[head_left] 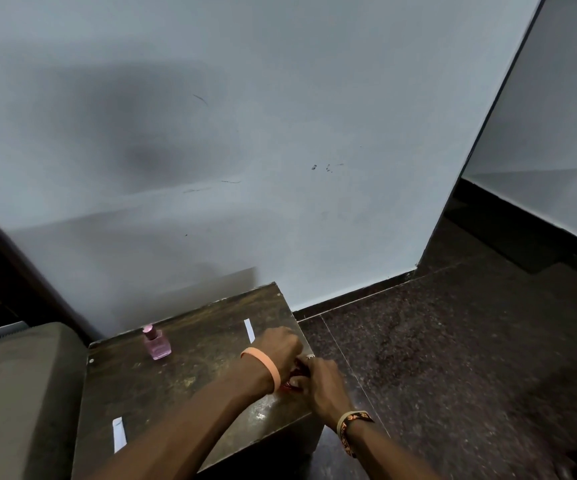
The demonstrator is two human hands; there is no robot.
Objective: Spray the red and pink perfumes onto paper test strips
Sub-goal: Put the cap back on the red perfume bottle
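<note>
Red glass perfume bottle (292, 377), label unreadable, sits clasped between left hand (276, 348) and right hand (321, 384), both closed around it.

Home room: small wooden table (162, 386), granite floor (470, 341)

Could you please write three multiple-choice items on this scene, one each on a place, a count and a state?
1. Where does the pink perfume bottle stand on the small table?
A. near the far left corner
B. at the near right edge
C. on the floor

2. How many paper test strips show on the table?
A. none
B. two
C. five

3. What is the state of the pink bottle?
A. lying on its side
B. held in a hand
C. upright with nobody touching it

Answers:
1 A, it stands near the wall, on the left.
2 B, one strip lies far right and one strip near left.
3 C, the left hand and right hand are both at a red object far from it.
</note>
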